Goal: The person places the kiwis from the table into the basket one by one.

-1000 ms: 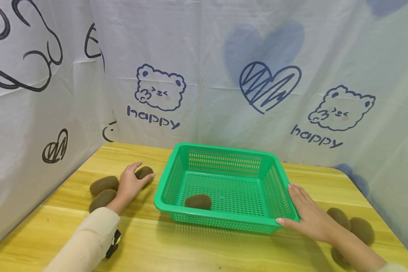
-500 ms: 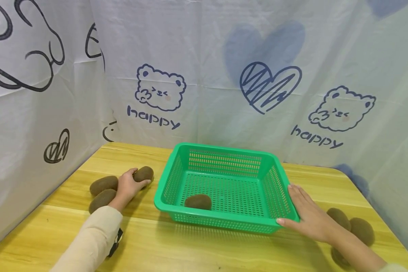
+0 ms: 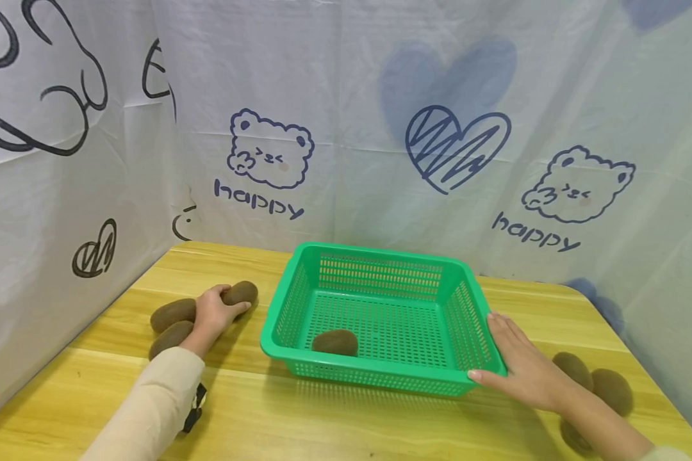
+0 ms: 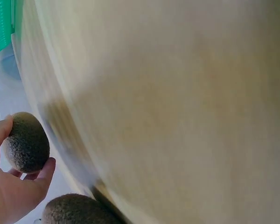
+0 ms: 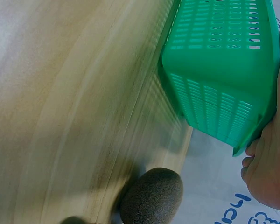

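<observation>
The person's left hand (image 3: pixel 212 315) holds a brown kiwi (image 3: pixel 242 292), thumb and fingers set against opposite sides of the fruit, spread only as far apart as its width; the left wrist view shows this hold close up, though whether the kiwi touches the wooden table (image 3: pixel 300 422) is hard to tell. This fruit is to the left of a green basket (image 3: pixel 380 365), near its left wall but apart from it. Just beside the left wrist, on its outer side, lie two more kiwis (image 3: pixel 173 314) close together. The right hand (image 3: pixel 521 368) grips the basket at its near right corner, thumb on the front rim and fingers along the right side (in the right wrist view the fingertips curl in below the lip). Inside the basket, a single kiwi (image 3: pixel 336 343) lies on its side by the near wall, towards the left. Three kiwis (image 3: pixel 612 391) sit grouped on the table by the right forearm, one of them partly hidden behind it. Beyond the table hangs a pale cloth (image 3: pixel 357 198) printed with hearts, bear faces and the word "happy".
</observation>
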`<state>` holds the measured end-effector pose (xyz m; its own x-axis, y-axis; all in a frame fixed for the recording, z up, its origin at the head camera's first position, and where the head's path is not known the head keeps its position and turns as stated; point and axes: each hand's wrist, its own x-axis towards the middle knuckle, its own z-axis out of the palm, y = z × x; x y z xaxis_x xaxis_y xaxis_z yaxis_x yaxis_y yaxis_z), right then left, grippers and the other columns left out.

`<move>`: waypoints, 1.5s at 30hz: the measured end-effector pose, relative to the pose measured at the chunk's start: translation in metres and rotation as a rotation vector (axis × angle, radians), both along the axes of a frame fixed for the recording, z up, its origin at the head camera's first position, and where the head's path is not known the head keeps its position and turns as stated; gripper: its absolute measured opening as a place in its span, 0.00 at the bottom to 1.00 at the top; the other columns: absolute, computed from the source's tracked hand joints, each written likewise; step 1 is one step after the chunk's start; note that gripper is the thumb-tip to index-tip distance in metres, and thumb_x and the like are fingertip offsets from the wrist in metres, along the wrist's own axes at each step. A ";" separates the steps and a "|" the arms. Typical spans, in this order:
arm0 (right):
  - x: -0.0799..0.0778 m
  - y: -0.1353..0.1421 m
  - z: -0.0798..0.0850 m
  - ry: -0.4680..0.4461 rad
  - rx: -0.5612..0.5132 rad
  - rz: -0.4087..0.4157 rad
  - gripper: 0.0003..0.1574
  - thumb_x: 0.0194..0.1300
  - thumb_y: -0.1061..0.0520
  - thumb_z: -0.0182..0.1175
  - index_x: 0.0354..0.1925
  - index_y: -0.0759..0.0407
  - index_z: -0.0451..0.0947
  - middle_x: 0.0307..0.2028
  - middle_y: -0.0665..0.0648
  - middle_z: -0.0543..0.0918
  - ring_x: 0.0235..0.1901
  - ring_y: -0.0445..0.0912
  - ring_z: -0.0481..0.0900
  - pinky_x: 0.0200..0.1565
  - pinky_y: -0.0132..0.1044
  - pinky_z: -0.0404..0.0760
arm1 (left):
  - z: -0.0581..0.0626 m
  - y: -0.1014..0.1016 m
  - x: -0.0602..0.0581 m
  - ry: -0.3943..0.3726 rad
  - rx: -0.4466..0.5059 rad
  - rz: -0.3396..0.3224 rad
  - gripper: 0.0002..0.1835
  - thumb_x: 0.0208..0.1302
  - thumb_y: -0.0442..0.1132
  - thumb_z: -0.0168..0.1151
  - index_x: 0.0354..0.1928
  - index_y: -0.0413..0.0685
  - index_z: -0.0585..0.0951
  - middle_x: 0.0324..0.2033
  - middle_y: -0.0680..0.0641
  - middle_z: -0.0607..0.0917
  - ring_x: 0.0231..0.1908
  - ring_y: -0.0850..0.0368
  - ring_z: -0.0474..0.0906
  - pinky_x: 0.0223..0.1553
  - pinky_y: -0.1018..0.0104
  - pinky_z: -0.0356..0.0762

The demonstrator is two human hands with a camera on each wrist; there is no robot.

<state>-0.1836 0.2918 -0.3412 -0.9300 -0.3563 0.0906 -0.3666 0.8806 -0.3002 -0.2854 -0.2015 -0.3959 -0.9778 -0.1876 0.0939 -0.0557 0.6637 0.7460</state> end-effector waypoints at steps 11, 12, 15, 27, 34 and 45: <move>0.001 -0.001 0.000 -0.017 -0.006 -0.008 0.61 0.59 0.37 0.57 0.71 0.69 0.37 0.70 0.73 0.44 0.68 0.69 0.43 0.60 0.71 0.52 | 0.007 0.000 0.004 0.035 0.018 -0.001 0.32 0.59 0.40 0.62 0.61 0.30 0.66 0.59 0.28 0.69 0.58 0.31 0.65 0.58 0.42 0.66; 0.001 -0.002 0.000 -0.018 -0.006 -0.009 0.61 0.59 0.37 0.57 0.71 0.69 0.37 0.70 0.73 0.44 0.68 0.69 0.43 0.61 0.70 0.51 | 0.007 0.001 0.004 0.031 0.028 -0.002 0.32 0.59 0.40 0.62 0.61 0.30 0.66 0.59 0.29 0.69 0.59 0.31 0.64 0.59 0.42 0.66; 0.002 -0.003 0.000 -0.006 -0.002 -0.001 0.61 0.59 0.37 0.57 0.71 0.69 0.38 0.70 0.73 0.45 0.69 0.69 0.43 0.61 0.70 0.51 | 0.008 0.004 0.007 0.022 0.050 -0.004 0.32 0.59 0.41 0.62 0.62 0.32 0.66 0.60 0.30 0.68 0.60 0.32 0.64 0.59 0.42 0.66; 0.002 -0.002 0.001 0.028 0.051 -0.007 0.62 0.58 0.34 0.56 0.71 0.70 0.40 0.70 0.73 0.45 0.69 0.67 0.43 0.63 0.66 0.52 | 0.031 0.016 0.014 0.102 0.116 0.017 0.31 0.58 0.43 0.63 0.61 0.35 0.69 0.58 0.33 0.73 0.54 0.37 0.72 0.50 0.48 0.75; 0.002 -0.002 0.002 0.029 0.071 -0.004 0.62 0.58 0.34 0.56 0.70 0.71 0.40 0.70 0.73 0.46 0.69 0.67 0.44 0.63 0.65 0.51 | 0.045 0.018 0.015 0.131 0.126 0.010 0.30 0.57 0.44 0.64 0.60 0.37 0.71 0.57 0.35 0.74 0.54 0.39 0.73 0.49 0.50 0.77; 0.004 -0.002 0.003 0.001 0.050 -0.008 0.61 0.60 0.34 0.54 0.71 0.71 0.39 0.71 0.72 0.43 0.70 0.66 0.40 0.70 0.43 0.29 | 0.062 0.025 0.018 0.191 0.108 -0.041 0.30 0.55 0.43 0.66 0.59 0.37 0.72 0.57 0.36 0.75 0.55 0.39 0.72 0.52 0.49 0.75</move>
<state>-0.1798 0.2900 -0.3386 -0.9326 -0.3531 0.0742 -0.3601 0.8973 -0.2553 -0.2674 -0.1769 -0.3334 -0.9512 -0.1669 0.2597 0.1189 0.5783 0.8071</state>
